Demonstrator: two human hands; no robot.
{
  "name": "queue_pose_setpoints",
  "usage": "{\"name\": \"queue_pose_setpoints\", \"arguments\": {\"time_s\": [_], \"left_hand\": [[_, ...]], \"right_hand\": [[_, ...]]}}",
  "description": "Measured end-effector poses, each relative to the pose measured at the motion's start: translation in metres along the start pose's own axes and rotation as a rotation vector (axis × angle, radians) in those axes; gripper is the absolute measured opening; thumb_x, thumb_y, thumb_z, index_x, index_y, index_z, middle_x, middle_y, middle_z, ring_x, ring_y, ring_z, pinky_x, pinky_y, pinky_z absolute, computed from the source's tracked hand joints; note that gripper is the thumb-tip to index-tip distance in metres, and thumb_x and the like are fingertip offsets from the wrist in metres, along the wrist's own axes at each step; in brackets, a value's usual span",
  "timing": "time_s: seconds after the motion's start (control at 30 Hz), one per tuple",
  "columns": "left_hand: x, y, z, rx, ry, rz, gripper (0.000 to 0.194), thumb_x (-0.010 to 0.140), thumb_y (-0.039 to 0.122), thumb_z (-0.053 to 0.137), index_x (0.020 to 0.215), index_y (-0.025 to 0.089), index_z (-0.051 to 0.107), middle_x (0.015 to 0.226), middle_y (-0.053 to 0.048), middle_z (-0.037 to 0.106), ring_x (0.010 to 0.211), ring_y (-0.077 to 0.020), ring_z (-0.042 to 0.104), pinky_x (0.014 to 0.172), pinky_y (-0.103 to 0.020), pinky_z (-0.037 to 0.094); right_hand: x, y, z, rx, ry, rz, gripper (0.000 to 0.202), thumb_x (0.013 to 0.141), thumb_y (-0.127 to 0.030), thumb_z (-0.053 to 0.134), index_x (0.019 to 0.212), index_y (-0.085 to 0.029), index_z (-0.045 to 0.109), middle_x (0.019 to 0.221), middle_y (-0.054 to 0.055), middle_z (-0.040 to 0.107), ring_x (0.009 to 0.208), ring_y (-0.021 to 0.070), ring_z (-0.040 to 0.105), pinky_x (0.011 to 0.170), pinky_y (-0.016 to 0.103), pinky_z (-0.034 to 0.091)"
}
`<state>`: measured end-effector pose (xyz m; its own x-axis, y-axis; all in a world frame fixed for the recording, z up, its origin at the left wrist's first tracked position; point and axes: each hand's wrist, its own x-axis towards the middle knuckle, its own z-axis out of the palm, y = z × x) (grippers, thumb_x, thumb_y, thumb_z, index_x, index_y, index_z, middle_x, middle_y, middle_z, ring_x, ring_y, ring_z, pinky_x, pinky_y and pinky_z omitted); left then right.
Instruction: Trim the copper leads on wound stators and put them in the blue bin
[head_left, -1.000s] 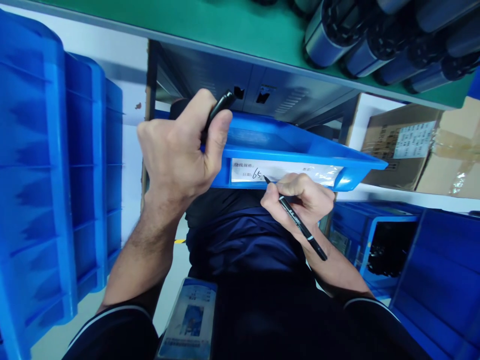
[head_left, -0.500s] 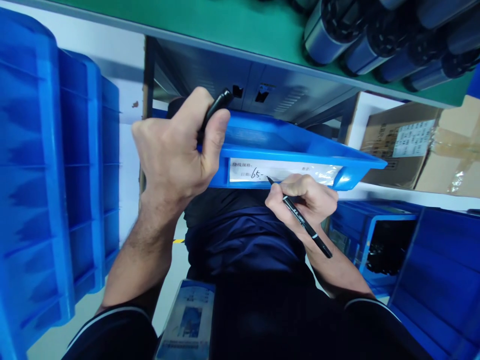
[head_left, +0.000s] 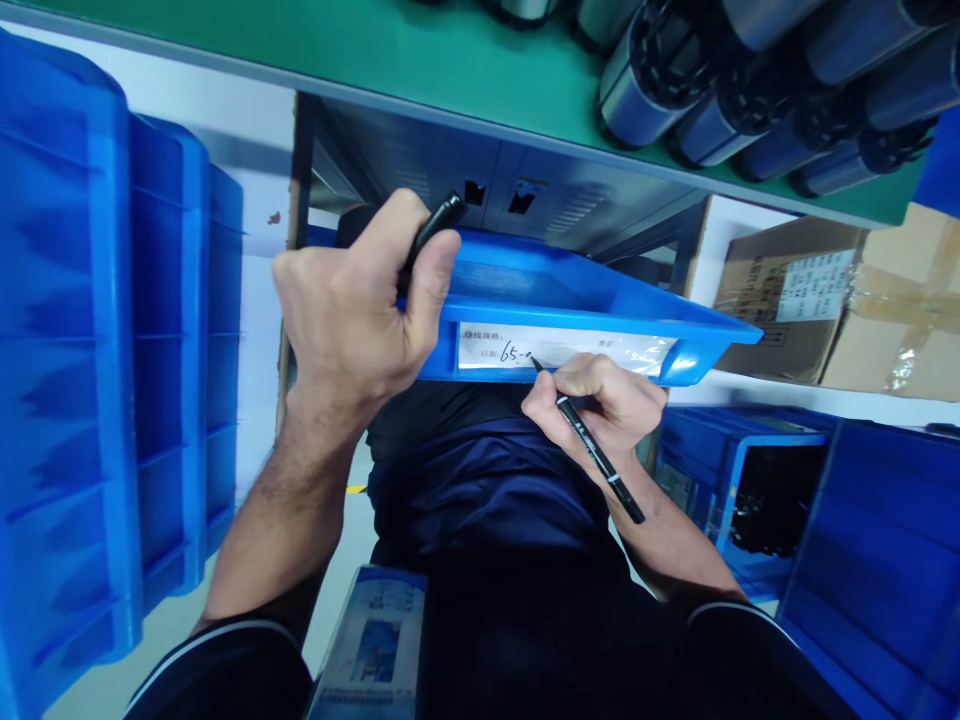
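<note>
My right hand (head_left: 604, 405) pinches a slim black marker pen (head_left: 600, 460), its tip touching a white label (head_left: 555, 340). Handwriting on the label reads "65-" and then a small mark by the tip. The label sits on the front face of a blue plastic bin (head_left: 600, 318), which rests over my lap. At the bin's left end my left hand (head_left: 349, 310) is closed around a black marker cap (head_left: 441, 222) that sticks up past the thumb. Those fingers also lie against the bin's rim; their undersides are hidden.
Above the bin runs a green tabletop (head_left: 337, 70) carrying several black-and-silver cylindrical parts (head_left: 637, 90). Stacked blue crates (head_left: 67, 350) stand at left. On the right are a cardboard box (head_left: 787, 285) and more blue bins (head_left: 862, 540). Grey metal cabinet doors (head_left: 570, 190) are behind.
A small mark has been added after "65-" on the label, and the marker tip has moved slightly with my right hand. My left hand keeps its grip; the view has shifted a little.
</note>
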<state>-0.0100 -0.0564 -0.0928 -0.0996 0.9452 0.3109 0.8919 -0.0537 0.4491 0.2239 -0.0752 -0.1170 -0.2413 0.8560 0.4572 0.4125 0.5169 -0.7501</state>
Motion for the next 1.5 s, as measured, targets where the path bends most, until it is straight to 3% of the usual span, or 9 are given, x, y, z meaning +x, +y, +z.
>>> {"name": "queue_pose_setpoints", "arguments": {"time_s": [0.27,0.43,0.67,1.03,1.2,1.37,1.5], "left_hand": [[-0.0012,0.0034,-0.0043,0.005,-0.035,-0.022,0.037,0.111,0.048,0.042,0.087,0.028,0.061,0.067,0.000,0.041,0.054,-0.0138,0.043,0.062,-0.040,0.018],[-0.0017,0.0033,-0.0055,-0.018,-0.074,-0.044,0.040,0.113,0.047,0.039,0.084,0.029,0.060,0.070,0.000,0.044,0.058,-0.0144,0.048,0.064,-0.042,0.018],[-0.0017,-0.0009,-0.0004,-0.026,-0.005,-0.003,0.041,0.112,0.048,0.043,0.081,0.025,0.057,0.068,0.001,0.040,0.055,-0.0115,0.045,0.061,-0.039,0.018],[-0.0046,0.0013,-0.0057,-0.015,-0.059,0.001,0.036,0.115,0.042,0.040,0.089,0.026,0.059,0.072,0.001,0.045,0.061,-0.0103,0.047,0.063,-0.042,0.018],[-0.0045,0.0020,-0.0055,-0.024,-0.053,-0.005,0.035,0.115,0.040,0.042,0.087,0.026,0.059,0.073,0.001,0.048,0.062,-0.0103,0.049,0.063,-0.042,0.018],[-0.0039,-0.0001,-0.0030,-0.029,-0.031,-0.010,0.035,0.112,0.041,0.045,0.084,0.026,0.058,0.069,0.001,0.041,0.057,-0.0114,0.043,0.062,-0.041,0.019],[-0.0024,-0.0040,0.0025,-0.029,0.065,0.053,0.036,0.110,0.043,0.048,0.079,0.025,0.053,0.065,0.003,0.031,0.051,-0.0109,0.026,0.058,-0.037,0.017]], "right_hand": [[0.0013,-0.0008,-0.0043,0.054,0.012,0.093,0.031,0.085,-0.015,0.075,0.076,-0.025,0.048,0.064,-0.006,0.056,0.051,0.0098,0.050,0.054,0.027,0.046],[0.0020,0.0005,-0.0022,-0.012,0.014,0.025,0.033,0.083,-0.010,0.076,0.075,-0.025,0.047,0.064,-0.007,0.052,0.051,0.0092,0.047,0.052,0.026,0.044],[0.0039,-0.0019,-0.0029,0.012,-0.014,0.008,0.036,0.080,-0.005,0.075,0.075,-0.025,0.045,0.062,-0.008,0.047,0.049,0.0083,0.043,0.051,0.026,0.041],[0.0020,0.0019,-0.0029,0.006,0.062,0.080,0.033,0.085,-0.013,0.075,0.075,-0.025,0.045,0.063,-0.007,0.053,0.050,0.0093,0.050,0.053,0.026,0.047],[0.0022,0.0028,0.0003,-0.052,0.073,0.035,0.033,0.085,-0.014,0.074,0.074,-0.025,0.045,0.062,-0.008,0.049,0.049,0.0086,0.044,0.050,0.026,0.044],[0.0021,0.0016,-0.0019,-0.027,0.039,0.042,0.035,0.084,-0.013,0.073,0.073,-0.026,0.042,0.062,-0.008,0.047,0.049,0.0084,0.043,0.050,0.026,0.042],[0.0015,0.0007,-0.0070,0.023,0.050,0.069,0.034,0.085,-0.013,0.074,0.074,-0.025,0.044,0.061,-0.008,0.047,0.049,0.0086,0.047,0.051,0.026,0.044]]}}
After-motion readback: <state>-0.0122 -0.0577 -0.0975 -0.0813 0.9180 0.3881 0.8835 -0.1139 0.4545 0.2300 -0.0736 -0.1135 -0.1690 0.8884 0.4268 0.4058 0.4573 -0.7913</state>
